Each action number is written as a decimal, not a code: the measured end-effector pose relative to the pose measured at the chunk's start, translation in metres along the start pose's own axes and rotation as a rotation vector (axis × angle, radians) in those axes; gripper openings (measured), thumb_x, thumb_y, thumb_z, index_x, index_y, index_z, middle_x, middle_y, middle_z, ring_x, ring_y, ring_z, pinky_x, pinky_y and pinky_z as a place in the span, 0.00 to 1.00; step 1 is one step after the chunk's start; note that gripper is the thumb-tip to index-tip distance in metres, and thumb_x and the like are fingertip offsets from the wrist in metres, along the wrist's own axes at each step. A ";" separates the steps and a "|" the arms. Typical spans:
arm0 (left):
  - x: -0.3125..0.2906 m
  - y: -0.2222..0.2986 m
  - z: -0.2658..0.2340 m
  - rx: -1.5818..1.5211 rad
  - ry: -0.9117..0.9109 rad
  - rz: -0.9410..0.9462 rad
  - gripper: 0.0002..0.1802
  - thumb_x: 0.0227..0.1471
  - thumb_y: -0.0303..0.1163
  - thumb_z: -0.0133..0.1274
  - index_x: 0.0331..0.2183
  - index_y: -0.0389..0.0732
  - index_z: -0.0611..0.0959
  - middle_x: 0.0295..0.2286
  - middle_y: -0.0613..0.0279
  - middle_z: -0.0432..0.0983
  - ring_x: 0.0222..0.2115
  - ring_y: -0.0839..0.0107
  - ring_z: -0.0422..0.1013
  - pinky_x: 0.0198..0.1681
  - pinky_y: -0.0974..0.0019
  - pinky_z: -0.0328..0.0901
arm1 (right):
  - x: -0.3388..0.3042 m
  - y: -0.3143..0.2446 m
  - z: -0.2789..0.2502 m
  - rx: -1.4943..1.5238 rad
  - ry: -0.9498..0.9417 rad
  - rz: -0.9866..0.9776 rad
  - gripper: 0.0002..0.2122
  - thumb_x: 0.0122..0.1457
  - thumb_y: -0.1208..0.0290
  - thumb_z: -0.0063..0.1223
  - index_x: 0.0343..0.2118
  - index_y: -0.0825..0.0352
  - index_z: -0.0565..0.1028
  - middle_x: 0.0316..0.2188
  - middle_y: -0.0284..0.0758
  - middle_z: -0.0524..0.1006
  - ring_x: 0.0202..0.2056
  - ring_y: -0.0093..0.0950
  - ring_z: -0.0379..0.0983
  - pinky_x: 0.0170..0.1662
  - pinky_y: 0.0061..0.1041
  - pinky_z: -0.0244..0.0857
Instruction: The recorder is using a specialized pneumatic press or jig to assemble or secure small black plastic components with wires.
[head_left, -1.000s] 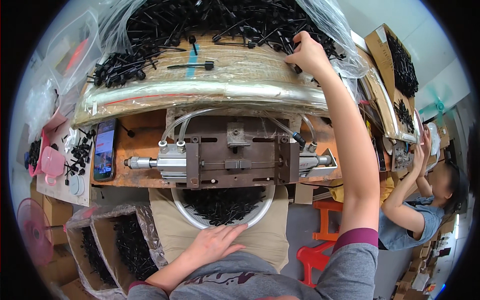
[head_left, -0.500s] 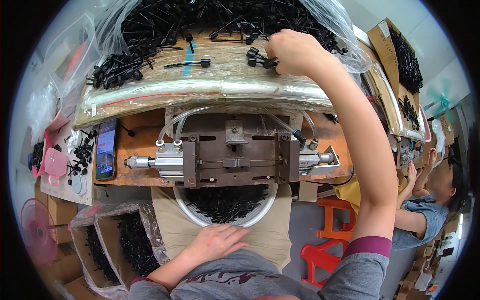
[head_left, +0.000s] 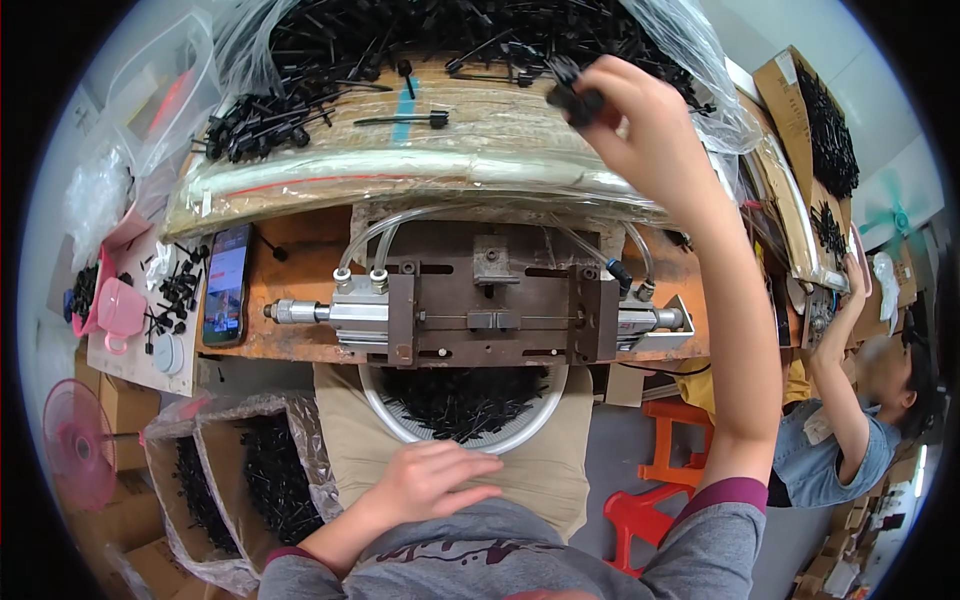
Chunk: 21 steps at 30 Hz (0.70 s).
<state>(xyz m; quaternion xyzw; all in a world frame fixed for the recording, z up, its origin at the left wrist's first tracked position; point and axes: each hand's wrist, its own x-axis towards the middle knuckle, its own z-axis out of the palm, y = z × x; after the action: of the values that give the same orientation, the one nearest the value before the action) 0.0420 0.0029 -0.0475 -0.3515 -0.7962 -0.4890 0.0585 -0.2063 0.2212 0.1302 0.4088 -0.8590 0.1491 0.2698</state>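
Note:
My right hand (head_left: 645,120) is raised over the front of the plastic-wrapped cardboard ledge (head_left: 340,135), fingers closed round a small bunch of black long-stemmed parts (head_left: 580,100) with thick heads. Behind it spreads a heap of the same black parts (head_left: 400,40), and a few lie loose on the ledge. My left hand (head_left: 430,480) is empty, fingers stretched out, by the near rim of a white basket (head_left: 515,440) on my lap that holds more black pieces. Between ledge and basket stands a brown metal jig (head_left: 490,345) with a cylinder at each side and two small blocks in its middle.
A phone (head_left: 227,285) lies left of the jig, near a pink container (head_left: 122,305) and scattered black parts. Lined cartons (head_left: 205,450) of black pieces and a pink fan (head_left: 75,440) stand lower left. At right are red stools (head_left: 640,515) and a co-worker (head_left: 840,440) at another bench.
My right hand has lifted off the ledge with the bunch of black parts and turned. My left hand has barely moved. The co-worker's arm now reaches farther up over the other bench.

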 end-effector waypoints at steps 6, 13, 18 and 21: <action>0.045 0.017 -0.037 -0.440 0.474 -0.232 0.24 0.39 0.22 0.67 0.43 0.33 0.81 0.36 0.52 0.78 0.33 0.67 0.77 0.35 0.68 0.72 | -0.094 -0.093 0.026 -0.109 0.114 -0.437 0.11 0.45 0.71 0.53 0.33 0.70 0.76 0.39 0.43 0.77 0.31 0.29 0.73 0.35 0.28 0.70; 0.059 0.026 -0.040 -0.247 0.227 -0.042 0.19 0.36 0.25 0.69 0.35 0.35 0.85 0.33 0.58 0.78 0.29 0.67 0.75 0.31 0.69 0.70 | -0.140 -0.125 0.041 -0.236 0.076 -0.341 0.11 0.51 0.72 0.49 0.34 0.71 0.78 0.37 0.41 0.78 0.30 0.28 0.72 0.37 0.25 0.69; 0.059 0.024 -0.037 -0.129 0.231 -0.044 0.18 0.35 0.24 0.68 0.35 0.37 0.85 0.32 0.60 0.78 0.29 0.67 0.75 0.31 0.69 0.70 | -0.144 -0.125 0.042 -0.245 0.093 -0.285 0.11 0.51 0.75 0.50 0.36 0.72 0.79 0.37 0.41 0.78 0.30 0.28 0.73 0.37 0.25 0.71; 0.060 0.023 -0.036 -0.061 0.295 -0.066 0.18 0.35 0.22 0.67 0.34 0.37 0.85 0.34 0.59 0.78 0.31 0.66 0.75 0.33 0.68 0.70 | -0.149 -0.119 0.040 -0.255 0.186 -0.188 0.11 0.49 0.78 0.53 0.37 0.72 0.80 0.37 0.41 0.79 0.28 0.26 0.72 0.36 0.24 0.71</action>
<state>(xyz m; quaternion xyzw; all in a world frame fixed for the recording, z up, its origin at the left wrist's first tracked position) 0.0025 0.0098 0.0146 -0.2511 -0.7748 -0.5610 0.1481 -0.0494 0.2205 0.0146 0.4342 -0.8004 0.0502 0.4102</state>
